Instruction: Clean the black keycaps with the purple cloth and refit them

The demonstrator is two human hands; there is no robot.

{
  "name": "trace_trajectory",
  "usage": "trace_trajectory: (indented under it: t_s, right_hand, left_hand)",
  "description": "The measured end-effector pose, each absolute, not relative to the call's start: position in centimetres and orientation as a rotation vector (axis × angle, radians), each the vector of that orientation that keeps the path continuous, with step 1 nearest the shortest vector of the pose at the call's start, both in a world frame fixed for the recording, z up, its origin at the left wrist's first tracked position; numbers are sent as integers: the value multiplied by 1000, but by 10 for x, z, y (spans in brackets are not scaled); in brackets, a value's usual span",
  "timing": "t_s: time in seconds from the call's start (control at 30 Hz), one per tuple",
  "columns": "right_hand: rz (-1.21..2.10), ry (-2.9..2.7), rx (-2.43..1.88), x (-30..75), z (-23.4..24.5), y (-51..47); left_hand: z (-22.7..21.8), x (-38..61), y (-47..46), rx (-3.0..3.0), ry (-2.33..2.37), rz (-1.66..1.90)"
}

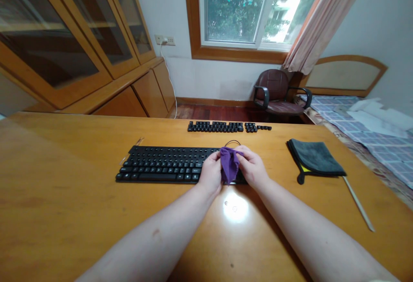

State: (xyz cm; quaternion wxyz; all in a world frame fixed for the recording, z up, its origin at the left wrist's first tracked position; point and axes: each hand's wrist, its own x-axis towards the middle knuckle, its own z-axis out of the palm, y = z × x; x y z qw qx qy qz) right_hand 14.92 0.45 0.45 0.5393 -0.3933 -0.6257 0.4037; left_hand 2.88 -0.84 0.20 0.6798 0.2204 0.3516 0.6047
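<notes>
Both my hands hold a small purple cloth (229, 167) over the right end of a black keyboard (161, 165). My left hand (211, 173) pinches the cloth's left side. The fingers of my right hand (253, 167) close on its upper right edge. Lower rows of the keyboard carry their keycaps, while the upper rows show bare key stems. My hands and the cloth hide the keyboard's right end. Behind it, removed black keycaps (215, 127) stand in rows along the far edge of the desk, with a smaller group (251, 127) to their right.
On the wooden desk (80, 222), a folded dark grey cloth (314, 157) lies at the right, with a thin pale stick (359, 204) reaching out from under it. A wire keycap puller (139, 142) appears to lie by the keyboard's left end. Beyond the desk stands an armchair (277, 93).
</notes>
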Motion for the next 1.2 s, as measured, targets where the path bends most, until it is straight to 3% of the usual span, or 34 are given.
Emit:
trace_trajectory:
  t_s: [0.17, 0.47, 0.8, 0.97, 1.1, 1.2]
  right_hand:
    - [1152, -1213, -981, 150, -1, 6]
    - [660, -1451, -940, 151, 5, -1]
    - [476, -1720, -974, 149, 14, -5]
    - [436, -1598, -1017, 151, 11, -5]
    - [371, -1354, -1081, 160, 6, 5]
    - [430, -1341, -1140, 165, 1, 14]
  left_hand:
    - [5, 27, -6, 401, 712, 1387]
    - [6, 28, -5, 355, 718, 1419]
    - [3, 27, -9, 468, 720, 1377]
    - [0, 29, -8, 560, 751, 1375]
    - [5, 29, -15, 815, 897, 1374]
    - [10, 28, -27, 1302, 984, 1161]
